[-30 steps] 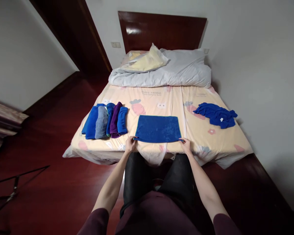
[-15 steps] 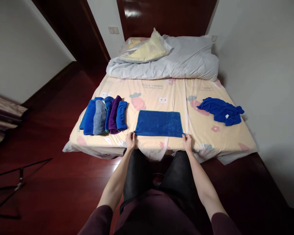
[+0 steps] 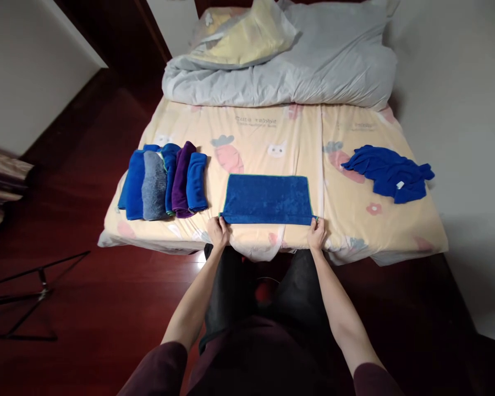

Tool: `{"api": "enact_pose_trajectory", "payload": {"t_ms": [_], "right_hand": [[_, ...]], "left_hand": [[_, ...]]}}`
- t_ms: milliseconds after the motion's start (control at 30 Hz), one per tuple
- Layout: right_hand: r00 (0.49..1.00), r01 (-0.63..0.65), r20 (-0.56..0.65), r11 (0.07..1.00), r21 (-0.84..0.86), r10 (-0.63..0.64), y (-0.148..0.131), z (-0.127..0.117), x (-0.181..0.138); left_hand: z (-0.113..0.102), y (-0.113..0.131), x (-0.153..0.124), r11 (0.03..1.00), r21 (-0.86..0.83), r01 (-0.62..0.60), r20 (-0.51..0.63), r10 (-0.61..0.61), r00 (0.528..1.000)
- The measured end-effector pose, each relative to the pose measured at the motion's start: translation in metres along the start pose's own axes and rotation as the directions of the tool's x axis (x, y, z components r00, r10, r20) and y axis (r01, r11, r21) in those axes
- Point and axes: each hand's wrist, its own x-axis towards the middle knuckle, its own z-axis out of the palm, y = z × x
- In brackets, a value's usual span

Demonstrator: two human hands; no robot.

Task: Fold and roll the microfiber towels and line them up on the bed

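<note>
A blue towel (image 3: 267, 199) lies flat in a rectangle near the foot edge of the bed (image 3: 272, 137). My left hand (image 3: 218, 232) pinches its near left corner. My right hand (image 3: 317, 233) pinches its near right corner. Both hands rest on the sheet at the bed's edge, fingers closed on the cloth. To the left of the towel stands a row of rolled towels (image 3: 165, 179) in blue, grey and purple. A crumpled blue cloth pile (image 3: 390, 172) lies on the right side of the bed.
A grey duvet (image 3: 297, 66) and a yellow pillow (image 3: 243, 38) are bunched at the head of the bed. Dark red wooden floor (image 3: 86, 308) surrounds the bed. A thin black metal stand (image 3: 28, 291) lies on the floor at the left. A white wall (image 3: 470, 110) runs along the right.
The view has tilted down and closer to the bed. My hands keep hold of the towel's near corners, and the towel looks shorter front to back than a second ago.
</note>
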Motion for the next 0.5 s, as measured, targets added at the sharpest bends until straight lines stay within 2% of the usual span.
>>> {"api": "enact_pose_trajectory", "payload": {"t_ms": [500], "right_hand": [[0.999,0.036,-0.029,0.999,-0.001,-0.036,-0.0021,0.0017,-0.0009]], "left_hand": [[-0.0050,0.0097,-0.0039,0.996,0.084,0.008,-0.005,-0.008,1.000]]}}
